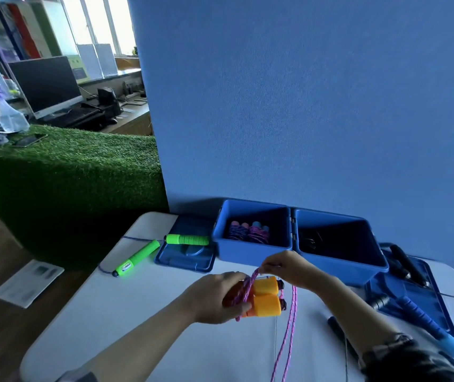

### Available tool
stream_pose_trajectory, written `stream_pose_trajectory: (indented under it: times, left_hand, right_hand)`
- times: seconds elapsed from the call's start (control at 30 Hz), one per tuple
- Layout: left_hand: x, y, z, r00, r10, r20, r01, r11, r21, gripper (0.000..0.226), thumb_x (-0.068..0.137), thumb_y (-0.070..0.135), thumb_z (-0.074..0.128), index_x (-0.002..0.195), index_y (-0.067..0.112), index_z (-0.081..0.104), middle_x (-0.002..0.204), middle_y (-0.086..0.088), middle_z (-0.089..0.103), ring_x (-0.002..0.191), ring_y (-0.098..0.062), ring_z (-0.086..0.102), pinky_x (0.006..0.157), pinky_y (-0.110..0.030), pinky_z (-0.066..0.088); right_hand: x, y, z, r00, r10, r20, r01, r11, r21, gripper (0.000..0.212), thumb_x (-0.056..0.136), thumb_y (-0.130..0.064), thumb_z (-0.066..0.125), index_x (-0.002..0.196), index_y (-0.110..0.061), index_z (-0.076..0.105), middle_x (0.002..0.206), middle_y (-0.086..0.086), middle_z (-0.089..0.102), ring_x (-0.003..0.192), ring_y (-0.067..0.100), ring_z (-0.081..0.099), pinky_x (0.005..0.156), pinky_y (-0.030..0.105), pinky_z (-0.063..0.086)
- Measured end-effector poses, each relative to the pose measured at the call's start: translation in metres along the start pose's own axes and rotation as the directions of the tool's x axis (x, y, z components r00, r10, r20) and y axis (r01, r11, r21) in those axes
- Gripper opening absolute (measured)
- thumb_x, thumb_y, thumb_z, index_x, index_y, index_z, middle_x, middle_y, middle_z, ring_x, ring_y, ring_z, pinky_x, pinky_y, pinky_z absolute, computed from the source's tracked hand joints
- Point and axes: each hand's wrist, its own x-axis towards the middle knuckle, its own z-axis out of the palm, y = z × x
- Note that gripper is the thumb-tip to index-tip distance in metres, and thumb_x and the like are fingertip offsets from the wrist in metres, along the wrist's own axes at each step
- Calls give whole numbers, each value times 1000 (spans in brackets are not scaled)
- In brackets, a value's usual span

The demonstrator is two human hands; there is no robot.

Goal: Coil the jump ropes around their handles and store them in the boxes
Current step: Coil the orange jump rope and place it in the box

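My left hand (214,297) grips a pair of orange jump-rope handles (264,296) held side by side above the white table (137,299). A pink rope (289,326) is looped over the handles and trails down toward me. My right hand (289,267) pinches that rope just above the handles. Behind them stand two open blue boxes: the left box (250,252) holds two coiled ropes (249,232), the right box (341,257) looks dark inside with something black.
A green-handled rope (137,257) lies at the left, its second handle (187,239) on a blue lid (184,260). At the right a blue lid (413,293) carries black handles (405,260) and a blue-handled rope (424,321). A blue partition rises behind.
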Motion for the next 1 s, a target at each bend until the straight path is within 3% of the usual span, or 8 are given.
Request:
stream_pose_trajectory:
  times: [0.13, 0.27, 0.43, 0.53, 0.67, 0.8, 0.87, 1.0]
  left_hand:
    - [1, -4, -2, 999, -19, -32, 18, 999, -28, 56, 91, 55, 48, 138, 26, 40, 125, 6, 57, 101, -12, 58, 80, -18, 44]
    - [6, -3, -9, 974, -146, -173, 113, 975, -190, 63, 87, 62, 42, 138, 26, 42, 119, 8, 60, 104, -10, 59, 86, -26, 47]
    - [21, -10, -21, 873, -336, -353, 212, 914, -346, 69, 81, 65, 42, 135, 23, 47, 109, 11, 62, 97, -8, 61, 84, -26, 49]
    - [31, -18, -22, 772, -438, -461, 268, 882, -389, 57, 83, 57, 46, 127, 22, 51, 109, 7, 63, 97, -12, 60, 79, -26, 45]
    - [36, -35, -26, 640, -515, -570, 404, 857, -320, 39, 92, 45, 50, 122, 20, 52, 110, -5, 64, 101, -27, 60, 73, -30, 41]
    - [30, -56, -28, 573, -626, -529, 598, 761, -252, 33, 92, 46, 49, 115, 22, 50, 106, -9, 64, 97, -33, 60, 71, -36, 43]
    - [25, -64, -27, 588, -622, -517, 619, 757, -209, 30, 92, 47, 47, 111, 23, 49, 101, -9, 63, 92, -33, 60, 68, -35, 43]
    - [17, -66, -6, 699, -496, -516, 600, 799, 44, 42, 94, 54, 32, 114, 24, 53, 90, -9, 64, 84, -34, 65, 63, -37, 49]
  right_hand:
    - [-1, 11, 7, 999, 6, -46, -3, 997, 74, 16, 90, -8, 58, 93, -13, 73, 81, -12, 66, 69, -10, 59, 70, 11, 45]
    - [-3, 23, 18, 976, 136, -170, -76, 945, 319, 45, 85, 11, 48, 53, -21, 53, 47, -10, 46, 44, 4, 42, 55, 28, 37]
    - [-11, 12, 45, 978, 184, -95, -111, 855, 507, 17, 93, -24, 57, 86, -26, 72, 50, -7, 44, 47, 10, 41, 48, 26, 43]
    - [-15, -5, 62, 978, 200, -57, -137, 828, 544, 15, 93, -29, 56, 94, -32, 71, 50, -5, 46, 45, 10, 42, 46, 26, 43]
    - [-23, -27, 79, 981, 190, -41, -146, 859, 491, 16, 93, -34, 55, 87, -35, 70, 49, -7, 46, 44, 8, 38, 46, 21, 37]
    - [-32, -41, 77, 987, 51, -151, -24, 985, 173, 33, 95, -36, 48, 82, -9, 61, 60, 10, 46, 54, 11, 33, 56, 29, 31]
    - [-37, -49, 70, 987, -2, -159, 10, 999, 51, 33, 94, -36, 45, 79, -9, 56, 65, 11, 51, 57, 13, 36, 56, 31, 29]
    - [-42, -65, 52, 984, -88, -158, 72, 992, -109, 24, 94, -36, 47, 86, -19, 62, 71, -7, 53, 67, 14, 45, 61, 31, 37]
